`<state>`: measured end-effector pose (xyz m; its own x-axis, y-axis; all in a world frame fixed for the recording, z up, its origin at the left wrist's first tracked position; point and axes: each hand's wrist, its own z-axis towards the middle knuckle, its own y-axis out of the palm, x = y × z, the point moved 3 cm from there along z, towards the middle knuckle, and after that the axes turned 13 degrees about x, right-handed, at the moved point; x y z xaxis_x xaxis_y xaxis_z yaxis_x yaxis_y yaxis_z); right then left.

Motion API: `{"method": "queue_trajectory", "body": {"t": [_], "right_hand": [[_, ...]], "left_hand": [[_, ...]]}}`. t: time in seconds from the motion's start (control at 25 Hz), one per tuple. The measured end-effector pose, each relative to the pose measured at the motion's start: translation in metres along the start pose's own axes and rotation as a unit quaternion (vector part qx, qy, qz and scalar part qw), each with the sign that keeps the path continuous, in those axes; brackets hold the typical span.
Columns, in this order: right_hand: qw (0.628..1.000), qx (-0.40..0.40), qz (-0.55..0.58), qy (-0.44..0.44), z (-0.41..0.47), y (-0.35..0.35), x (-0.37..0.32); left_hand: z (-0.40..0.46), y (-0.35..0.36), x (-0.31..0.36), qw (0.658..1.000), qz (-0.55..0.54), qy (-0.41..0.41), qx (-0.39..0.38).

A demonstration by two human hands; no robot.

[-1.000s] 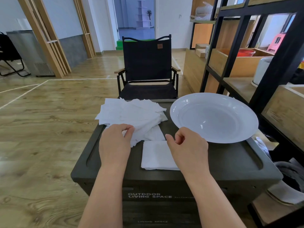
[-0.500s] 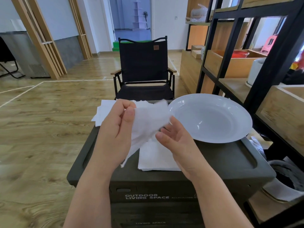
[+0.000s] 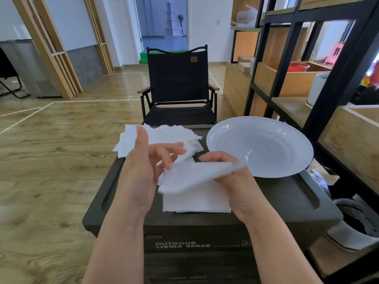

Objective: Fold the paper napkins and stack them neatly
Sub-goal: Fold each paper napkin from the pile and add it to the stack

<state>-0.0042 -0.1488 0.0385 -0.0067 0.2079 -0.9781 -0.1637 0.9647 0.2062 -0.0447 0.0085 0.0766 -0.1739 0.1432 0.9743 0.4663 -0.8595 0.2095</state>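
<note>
A: Looking from the left: how much is done?

B: Little, I judge. The loose pile [image 3: 164,136] of unfolded napkins lies at the far left of the table [image 3: 276,201], and it looks like most of the job.

A: And the left hand [image 3: 141,173]?

B: Raised over the table's near left, fingers fairly straight and spread. Its fingertips meet the left edge of the held napkin [image 3: 192,177]; that part is blurred, so I can't say whether they pinch it.

A: The middle?

B: One napkin in the air, seemingly half doubled over. Right under it lies the folded stack [image 3: 196,201], thin, perhaps one or two napkins.

A: The right hand [image 3: 235,181]?

B: Its grip is closed on the napkin's right corner, thumb on top. Farther right sits the plate [image 3: 260,146], with nothing on it.
</note>
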Motion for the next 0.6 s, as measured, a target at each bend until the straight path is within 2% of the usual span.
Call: {"method": "queue_trajectory", "body": {"t": [0.12,0.2,0.4,0.6], "right_hand": [[0.999,0.003,0.030,0.029,0.000,0.000,-0.005],[0.999,0.024,0.020,0.021,0.002,-0.001,-0.005],[0.996,0.064,-0.063,-0.020,0.003,-0.005,-0.005],[0.989,0.096,-0.086,0.077,0.007,-0.021,-0.003]], "left_hand": [[0.006,-0.003,-0.015,0.989,0.135,-0.056,-0.021],[0.005,-0.002,-0.024,0.979,0.173,-0.093,-0.051],[0.008,-0.004,-0.027,0.979,0.163,-0.124,0.012],[0.012,-0.009,-0.031,0.983,0.110,-0.135,0.059]]}}
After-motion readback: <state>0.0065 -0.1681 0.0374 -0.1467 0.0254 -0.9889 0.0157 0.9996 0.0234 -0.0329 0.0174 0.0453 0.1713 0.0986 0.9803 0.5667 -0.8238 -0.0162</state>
